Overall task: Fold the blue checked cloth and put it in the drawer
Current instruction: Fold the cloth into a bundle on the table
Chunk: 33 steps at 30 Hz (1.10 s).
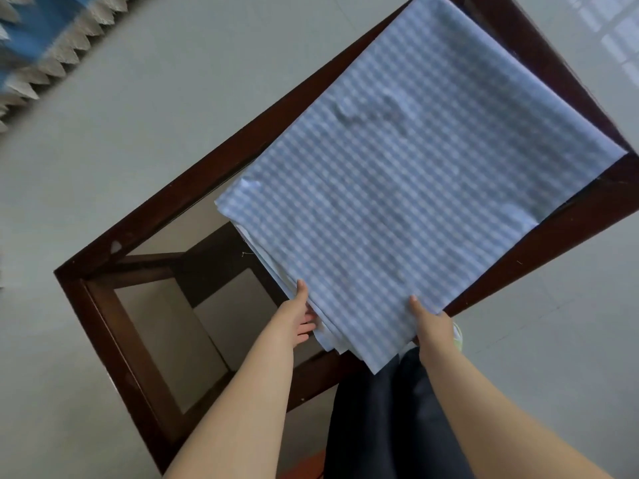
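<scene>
The blue checked cloth (397,188) lies folded in several layers on a glass-topped table with a dark wooden frame (114,243). It covers the right half of the top, and its near corner hangs over the front edge. My left hand (299,316) grips the near left edge, thumb on top and fingers under the layers. My right hand (432,323) pinches the near right edge, thumb on top, fingers hidden beneath. No drawer is in view.
Through the bare glass (193,305) at the left, the table's lower frame and the floor show. Grey floor tiles (138,115) surround the table. A blue rug with a white fringe (41,39) lies at the top left. My dark trousers (383,420) are below the cloth.
</scene>
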Available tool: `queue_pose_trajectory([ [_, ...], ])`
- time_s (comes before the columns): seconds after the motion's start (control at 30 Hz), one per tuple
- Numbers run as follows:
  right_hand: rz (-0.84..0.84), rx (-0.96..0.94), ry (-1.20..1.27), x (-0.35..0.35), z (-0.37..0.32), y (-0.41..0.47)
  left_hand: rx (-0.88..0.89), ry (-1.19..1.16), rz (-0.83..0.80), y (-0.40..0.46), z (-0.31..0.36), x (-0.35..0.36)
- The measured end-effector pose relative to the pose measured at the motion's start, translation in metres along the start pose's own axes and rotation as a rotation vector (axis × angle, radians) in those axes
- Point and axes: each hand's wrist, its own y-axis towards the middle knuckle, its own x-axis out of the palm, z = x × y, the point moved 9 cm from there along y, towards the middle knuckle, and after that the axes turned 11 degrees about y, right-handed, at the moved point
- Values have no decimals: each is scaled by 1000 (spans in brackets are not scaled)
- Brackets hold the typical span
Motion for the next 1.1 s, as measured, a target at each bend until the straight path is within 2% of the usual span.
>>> queue_pose_trajectory([
  [0.07, -127, 201, 195, 18, 19, -6, 10, -29, -4, 0, -2, -2],
  [0.13, -269, 400, 441, 44, 29, -21, 36, -136, 133, 2, -5, -16],
  [0.2, -358, 460, 471, 61, 34, -29, 56, -218, 254, 7, -8, -33],
  [0.27, -416, 398, 272, 70, 41, -28, 114, -364, 125, 11, -6, -26],
  [0.33, -373, 278, 6, 70, 45, -22, 203, -452, -36, 11, 2, -15],
  [0.37, -339, 240, -68, 70, 45, -19, 226, -447, -46, 12, 3, -16],
  [0.47, -281, 195, -152, 75, 43, -13, 151, -294, 119, 32, -12, -33],
  [0.53, -230, 137, -265, 72, 41, -14, 107, -107, 259, 31, -17, -41],
  [0.6, -61, -54, -415, 56, 31, -17, 96, -23, 368, 26, -20, -44],
  [0.63, 36, -136, -413, 47, 28, -22, 106, -66, 372, 24, -21, -40],
  [0.7, 136, -158, -190, 36, 35, -30, 114, -177, 319, 22, -26, -26],
  [0.73, 113, -117, -48, 37, 43, -32, 102, -178, 287, 20, -27, -17],
  [0.8, -36, 29, 160, 51, 55, -36, 69, -135, 254, 16, -29, -7],
  [0.93, -265, 216, 249, 71, 56, -38, 43, -140, 116, 14, -22, 3],
  [1.03, -331, 213, 295, 74, 50, -39, 144, -164, 68, 9, -11, 2],
  [1.1, -393, 187, 338, 76, 47, -45, 201, -292, 91, 5, -6, -4],
])
